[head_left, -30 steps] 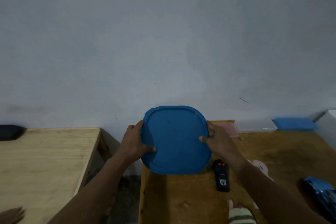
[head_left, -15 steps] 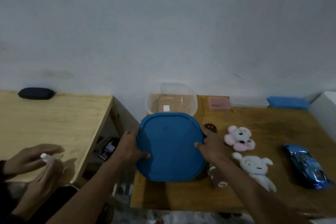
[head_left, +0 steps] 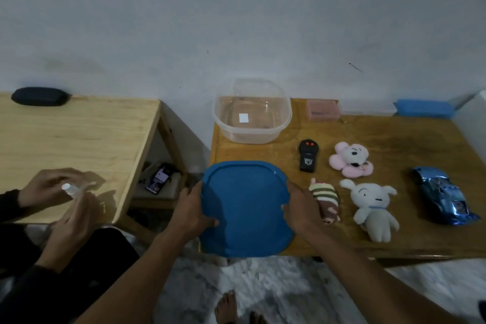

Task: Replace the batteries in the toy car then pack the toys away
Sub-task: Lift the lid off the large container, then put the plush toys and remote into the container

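Gripping blue lid (head_left: 246, 208) by both sides, lower ctr of frame: left hand (head_left: 190, 212) on left rim, right hand (head_left: 299, 208) on right rim, thumbs on top, fingers wrapped round edge. Lid over bench (head_left: 407, 144) front-left corner. Clear tub (head_left: 285, 116) upper ctr, uncovered. Remote (head_left: 309, 155), pink plush (head_left: 351, 158), striped plush (head_left: 326, 198), white plush (head_left: 373, 205) ctr-right. Toy car (head_left: 441, 196) far right.

Pretty dim tbh, flat bluish light, source unclear. Soft shadows on the light wooden table (head_left: 79, 134) near its front edge. Small glints on the blue toy car (head_left: 441, 194). Wide-angle bends the pic's edges, kinda grainy.
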The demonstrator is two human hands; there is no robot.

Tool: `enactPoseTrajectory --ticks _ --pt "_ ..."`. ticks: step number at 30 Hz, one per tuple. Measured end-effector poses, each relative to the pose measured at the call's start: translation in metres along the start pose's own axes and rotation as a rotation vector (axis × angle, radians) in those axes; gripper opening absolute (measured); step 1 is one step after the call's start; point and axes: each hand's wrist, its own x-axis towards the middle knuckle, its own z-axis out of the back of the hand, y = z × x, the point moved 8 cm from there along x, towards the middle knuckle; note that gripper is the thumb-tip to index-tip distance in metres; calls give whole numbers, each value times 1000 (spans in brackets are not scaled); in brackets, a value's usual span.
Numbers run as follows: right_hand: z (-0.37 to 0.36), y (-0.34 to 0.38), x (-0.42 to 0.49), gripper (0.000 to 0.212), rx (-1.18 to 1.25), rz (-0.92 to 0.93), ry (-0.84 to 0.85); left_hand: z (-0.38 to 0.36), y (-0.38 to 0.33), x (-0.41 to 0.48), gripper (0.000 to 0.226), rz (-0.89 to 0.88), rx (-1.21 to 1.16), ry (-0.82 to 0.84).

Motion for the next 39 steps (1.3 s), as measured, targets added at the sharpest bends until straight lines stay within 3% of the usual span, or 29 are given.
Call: enactPoseTrajectory --ticks 12,16,20,25,30,34,39 --pt "-11 8 -2 63 -365 -58 34 -13 4 6 114 11 -27 45" --pt "-4 16 -5 63 -370 -54 18 -16 3 3 115 18 70 57" --pt "21 24 0 43 -268 13 -81 -13 -8 4 106 -6 115 10" --pt "64 12 8 31 -156 -4 -220 1 -74 4 73 -291 223 -182" --pt "101 -23 21 31 -149 -12 -282 -8 -141 12 63 -452 193 -221" --pt "125 -57 33 35 -205 -17 -326 -30 -190 24 59 -508 182 -204" --pt "143 -105 53 46 -277 -13 -226 -74 -249 41 56 -490 214 -142"
